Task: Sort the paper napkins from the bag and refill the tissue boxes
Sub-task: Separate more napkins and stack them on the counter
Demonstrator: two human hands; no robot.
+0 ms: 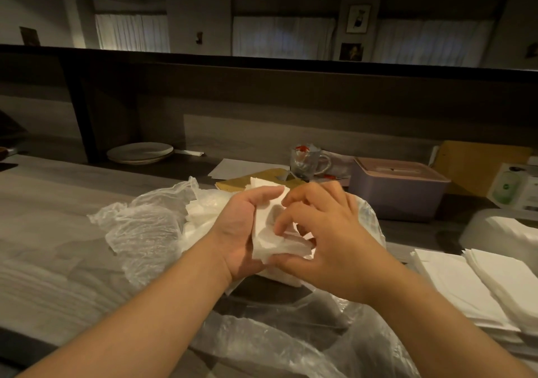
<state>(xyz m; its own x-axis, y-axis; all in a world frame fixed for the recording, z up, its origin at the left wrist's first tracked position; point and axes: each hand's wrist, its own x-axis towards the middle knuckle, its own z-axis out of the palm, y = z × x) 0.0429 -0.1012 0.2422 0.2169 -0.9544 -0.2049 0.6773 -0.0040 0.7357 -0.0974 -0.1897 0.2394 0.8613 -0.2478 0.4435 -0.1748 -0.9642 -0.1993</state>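
A crumpled clear plastic bag [151, 226] was spread nearest on the grey wood-grain worktop [52, 211], with loose white napkins still lying inside it. Just above the bag, a small bunch of white paper napkins [269, 232] was held in the left hand [241, 232], its fingers curled round the far edge of the bunch. The sheets were being picked at by the right hand [326, 237], whose fingers [283, 223] were bent and narrowly pinched on the topmost layer. To the right, flat stacks of sorted white napkins [471, 284] were laid beside a pale open container [492, 226] already filled with more. Farther back, a closed mauve plastic tissue box [398, 188] was seen, apparently not yet refilled, near a clear glass mug [305, 162] and a pile of white plates [139, 152]. A thin sheet could be torn if tugged while the bunch was gripped tightly, or several clinging sheets could be lifted together and the sorting spoiled.
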